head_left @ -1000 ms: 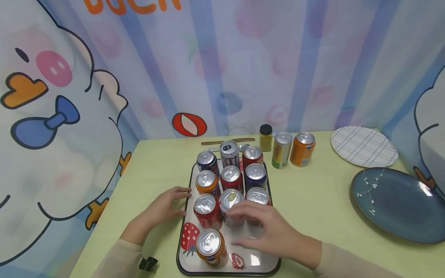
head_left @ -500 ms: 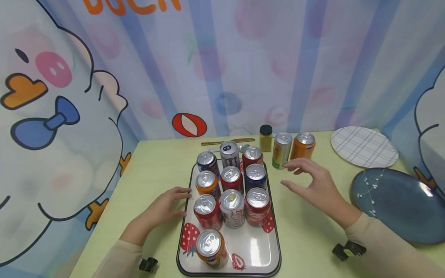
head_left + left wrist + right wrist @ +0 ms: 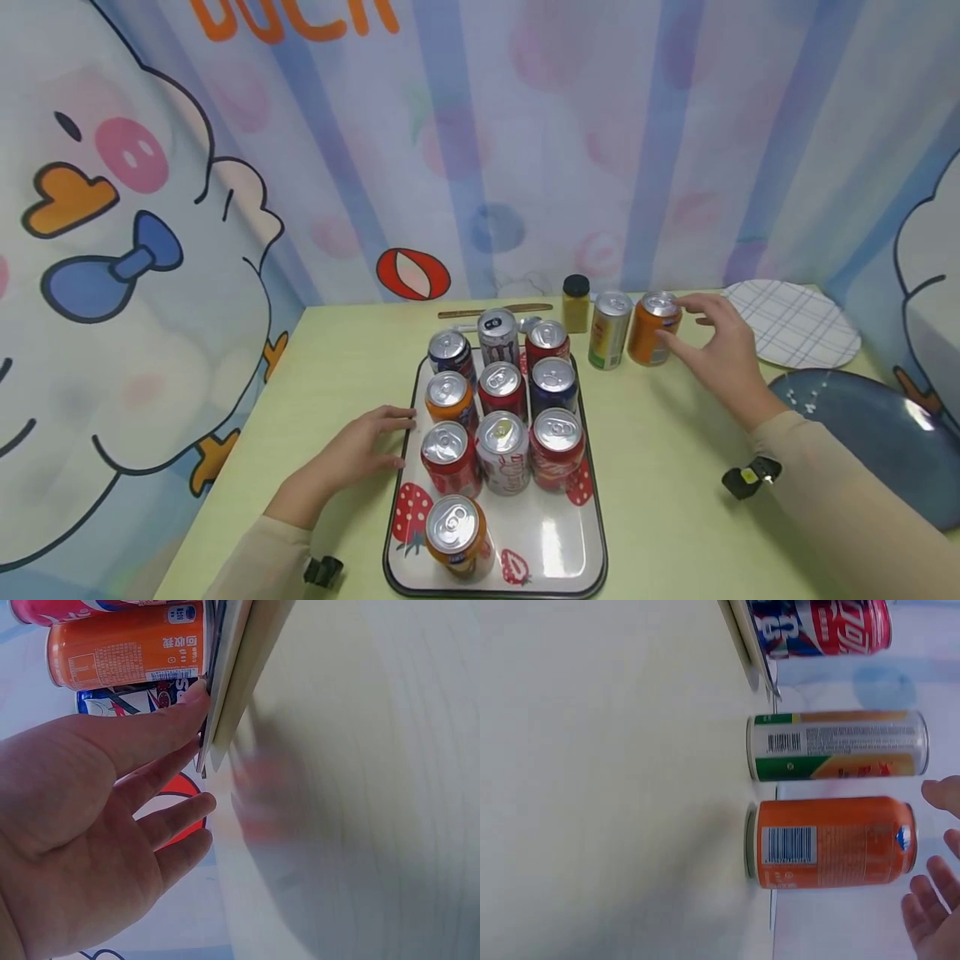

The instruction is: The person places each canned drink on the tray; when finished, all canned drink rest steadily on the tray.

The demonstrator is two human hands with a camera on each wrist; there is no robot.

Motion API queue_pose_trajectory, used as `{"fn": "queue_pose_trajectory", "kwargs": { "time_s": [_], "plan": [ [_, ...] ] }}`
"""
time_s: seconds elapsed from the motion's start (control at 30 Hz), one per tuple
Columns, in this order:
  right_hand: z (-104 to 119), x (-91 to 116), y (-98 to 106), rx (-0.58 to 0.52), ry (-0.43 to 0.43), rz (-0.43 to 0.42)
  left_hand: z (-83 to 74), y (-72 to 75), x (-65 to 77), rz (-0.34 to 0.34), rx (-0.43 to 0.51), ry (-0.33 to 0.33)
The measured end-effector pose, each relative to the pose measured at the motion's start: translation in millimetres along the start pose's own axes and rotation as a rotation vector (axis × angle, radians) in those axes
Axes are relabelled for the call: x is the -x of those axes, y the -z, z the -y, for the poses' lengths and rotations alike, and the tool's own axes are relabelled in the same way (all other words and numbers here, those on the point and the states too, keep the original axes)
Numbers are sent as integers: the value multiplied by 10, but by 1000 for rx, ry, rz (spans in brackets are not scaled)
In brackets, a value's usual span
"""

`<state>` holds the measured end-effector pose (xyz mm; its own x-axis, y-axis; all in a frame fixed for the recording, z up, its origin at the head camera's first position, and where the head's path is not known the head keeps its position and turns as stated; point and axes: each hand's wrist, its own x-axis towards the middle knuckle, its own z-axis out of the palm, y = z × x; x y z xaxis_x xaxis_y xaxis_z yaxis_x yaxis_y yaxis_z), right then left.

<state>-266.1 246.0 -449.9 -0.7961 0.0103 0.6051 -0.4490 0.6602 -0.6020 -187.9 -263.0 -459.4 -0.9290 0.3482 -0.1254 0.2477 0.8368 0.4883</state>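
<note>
My right hand (image 3: 723, 354) is beside an orange soda can (image 3: 651, 337), its thumb and fingers spread apart at the can's right side. In the right wrist view the fingers (image 3: 930, 900) show near the can's top, with a gap between them and the thumb. To the can's left stands a slim silver, yellow and green can (image 3: 609, 331). My left hand (image 3: 352, 454) lies at the left rim of a strawberry-print tray (image 3: 540, 567), fingers loosely extended. In the left wrist view its thumb touches the rim, below an orange can (image 3: 127, 646).
Several soda cans stand in rows on the tray, with one orange can (image 3: 456, 537) at its front left. A black-capped jar (image 3: 576, 304), a knife (image 3: 495, 310) and a spoon lie or stand behind. At right are a checked plate (image 3: 795, 325) and a dark blue plate (image 3: 862, 442).
My right hand has moved from over the cans on the tray, out to the right and back to the orange can. The left hand has stayed at the tray's rim.
</note>
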Motion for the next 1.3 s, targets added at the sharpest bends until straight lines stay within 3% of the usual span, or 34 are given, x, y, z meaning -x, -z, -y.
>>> {"fn": "queue_pose_trajectory", "kwargs": {
  "time_s": [0.13, 0.23, 0.47, 0.77, 1.0, 1.13, 1.3],
  "plan": [
    [-88, -90, -30, -33, -132, 111, -12, -3, 5, -1, -10, 10],
    [-136, -144, -59, -50, -184, 165, -14, -7, 5, -4, -8, 11],
    [-188, -160, -28, -31, -223, 171, -27, -38, -17, 0, -1, 17],
    [-68, -35, 137, -44, -301, 229, -30, -11, 7, -6, -12, 7],
    [163, 223, 258, -37, -212, 281, -29, -5, 10, 0, -18, -1],
    [329, 371, 311, -59, -107, 346, -39, 1, 7, 2, -23, 13],
    [483, 516, 355, -167, 77, 464, -46, 4, -3, 7, -21, 13]
  ]
}}
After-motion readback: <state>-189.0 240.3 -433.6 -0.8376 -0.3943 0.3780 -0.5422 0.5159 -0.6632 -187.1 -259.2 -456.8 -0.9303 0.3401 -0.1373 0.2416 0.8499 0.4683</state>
